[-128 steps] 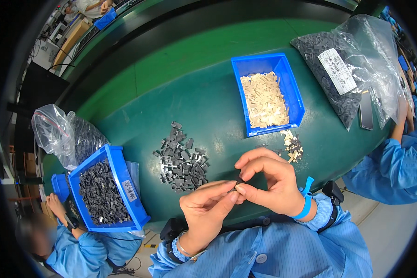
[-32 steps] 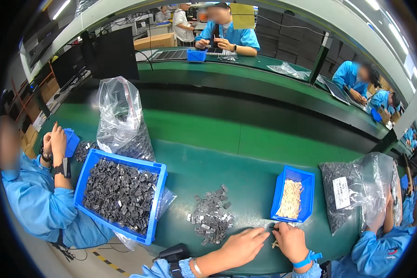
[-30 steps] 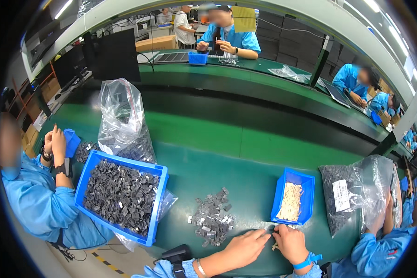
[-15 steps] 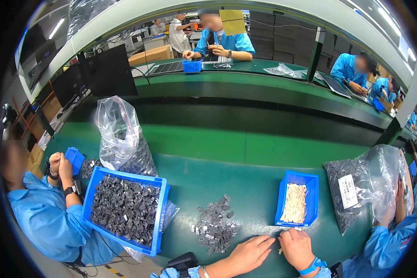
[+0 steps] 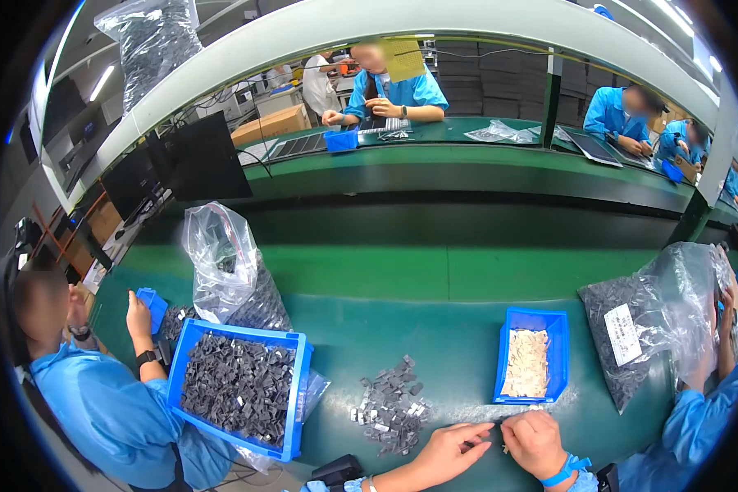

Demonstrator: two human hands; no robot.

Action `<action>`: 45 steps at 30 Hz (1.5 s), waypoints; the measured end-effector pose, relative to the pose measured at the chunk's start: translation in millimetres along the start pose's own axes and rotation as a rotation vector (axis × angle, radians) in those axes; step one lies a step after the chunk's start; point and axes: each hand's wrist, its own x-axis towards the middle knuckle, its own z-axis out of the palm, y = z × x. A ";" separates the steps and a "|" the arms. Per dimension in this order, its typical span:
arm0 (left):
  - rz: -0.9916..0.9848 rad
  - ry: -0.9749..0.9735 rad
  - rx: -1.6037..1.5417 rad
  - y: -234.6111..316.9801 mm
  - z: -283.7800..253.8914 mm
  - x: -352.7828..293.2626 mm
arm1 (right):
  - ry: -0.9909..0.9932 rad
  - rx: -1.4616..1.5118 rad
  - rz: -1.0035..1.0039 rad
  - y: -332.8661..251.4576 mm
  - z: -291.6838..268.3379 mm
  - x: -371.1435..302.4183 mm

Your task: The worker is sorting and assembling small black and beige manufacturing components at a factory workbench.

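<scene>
My left hand [image 5: 449, 453] is beside the pile of small dark grey plastic pieces [image 5: 391, 407], its fingers bent towards the thumb. A dark spot shows between those fingers, but I cannot make out what it is. Close by on the right, my right hand [image 5: 535, 443] is closed, fingertips curled under. A small cream-coloured piece [image 5: 506, 448] pokes out at its fingers. Just beyond this hand stands a blue bin [image 5: 555, 394] holding several cream pieces [image 5: 526, 361]. The hands are slightly apart, low over the green table [image 5: 443, 336].
A large blue bin [image 5: 302, 361] full of dark pieces stands left, before an open clear bag [image 5: 230, 271]. Another bag of dark pieces [image 5: 615, 328] lies right. Co-workers in blue sit at the left [image 5: 115, 394], right [image 5: 697, 426] and across [image 5: 422, 94].
My hands have drawn slightly apart, and the left fingers have bent more. The view has tilted a little upward. The left co-worker's hands have separated, one rising towards the head.
</scene>
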 end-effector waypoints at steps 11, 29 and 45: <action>-0.308 0.004 -0.380 10.6 -3.2 1.4 | 0.042 0.079 -0.048 -4.6 -12.3 7.8; -0.642 -0.168 -0.713 26.1 -11.3 -2.6 | -0.129 -0.181 -0.739 -13.5 -29.7 27.7; -0.034 -0.098 -0.197 45.8 -25.5 -16.2 | -0.186 0.848 0.205 -19.7 -33.5 37.7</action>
